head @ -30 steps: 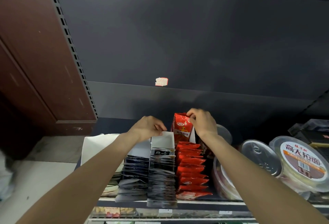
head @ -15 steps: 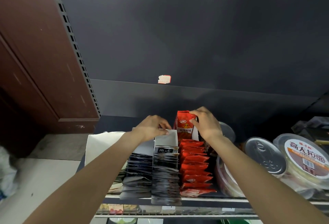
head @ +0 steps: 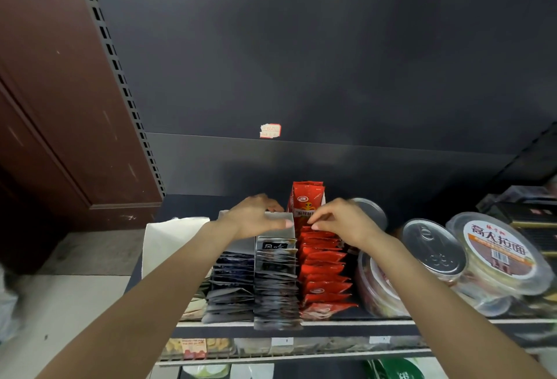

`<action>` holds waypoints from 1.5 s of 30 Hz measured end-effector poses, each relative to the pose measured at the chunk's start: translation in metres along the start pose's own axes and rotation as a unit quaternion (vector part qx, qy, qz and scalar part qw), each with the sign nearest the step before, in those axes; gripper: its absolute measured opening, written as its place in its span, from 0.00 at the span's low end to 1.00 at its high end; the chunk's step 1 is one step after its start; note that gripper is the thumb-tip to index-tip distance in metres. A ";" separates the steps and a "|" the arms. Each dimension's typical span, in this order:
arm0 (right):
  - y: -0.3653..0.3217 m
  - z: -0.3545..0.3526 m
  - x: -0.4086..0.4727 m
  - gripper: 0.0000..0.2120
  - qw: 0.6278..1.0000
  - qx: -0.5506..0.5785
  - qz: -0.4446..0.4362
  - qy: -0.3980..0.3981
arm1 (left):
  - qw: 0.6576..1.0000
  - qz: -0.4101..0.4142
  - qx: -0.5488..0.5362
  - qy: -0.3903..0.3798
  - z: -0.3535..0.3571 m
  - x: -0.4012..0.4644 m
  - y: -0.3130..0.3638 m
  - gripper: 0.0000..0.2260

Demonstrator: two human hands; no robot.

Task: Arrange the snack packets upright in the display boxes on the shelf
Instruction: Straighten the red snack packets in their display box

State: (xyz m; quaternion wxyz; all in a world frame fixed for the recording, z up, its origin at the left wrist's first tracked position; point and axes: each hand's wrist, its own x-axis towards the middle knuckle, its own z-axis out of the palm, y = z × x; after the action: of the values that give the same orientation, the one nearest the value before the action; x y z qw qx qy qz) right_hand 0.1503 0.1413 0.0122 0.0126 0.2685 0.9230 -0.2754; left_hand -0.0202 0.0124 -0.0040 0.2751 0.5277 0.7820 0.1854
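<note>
Three rows of snack packets stand on the shelf: red packets, silver-black packets and dark packets. Behind the red row rises the red display box's back flap. My left hand grips the white back flap of the middle display box, thumb in front. My right hand sits just right of the red flap, its fingertips pinched on the top edge of the rearmost red packet.
Round plastic tubs stand to the right, another tub under my right forearm. A white carton is at the left end. A price sticker marks the dark back panel; a lower shelf holds more goods.
My right hand let go of the red box's back flap and dropped down onto the rear red packets. My left hand slid further right over the white flap.
</note>
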 end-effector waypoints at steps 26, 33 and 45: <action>-0.023 -0.058 -0.025 0.06 0.931 0.047 -0.029 0.361 | 0.994 -0.028 -0.105 0.015 -0.010 0.003 0.024 0.17; -0.026 -0.068 -0.034 0.04 0.891 0.156 -0.035 0.424 | 0.927 -0.061 -0.365 0.065 -0.017 0.007 0.038 0.18; -0.021 -0.057 -0.027 0.04 0.894 0.164 -0.019 0.417 | 0.739 -0.073 -0.660 0.117 -0.031 0.001 0.031 0.04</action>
State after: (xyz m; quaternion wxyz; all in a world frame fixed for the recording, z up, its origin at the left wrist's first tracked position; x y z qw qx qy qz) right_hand 0.1702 0.1429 0.0758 -0.4227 0.3394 0.7903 -0.2857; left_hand -0.0176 0.0246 0.0376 0.4735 0.1294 0.5259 0.6946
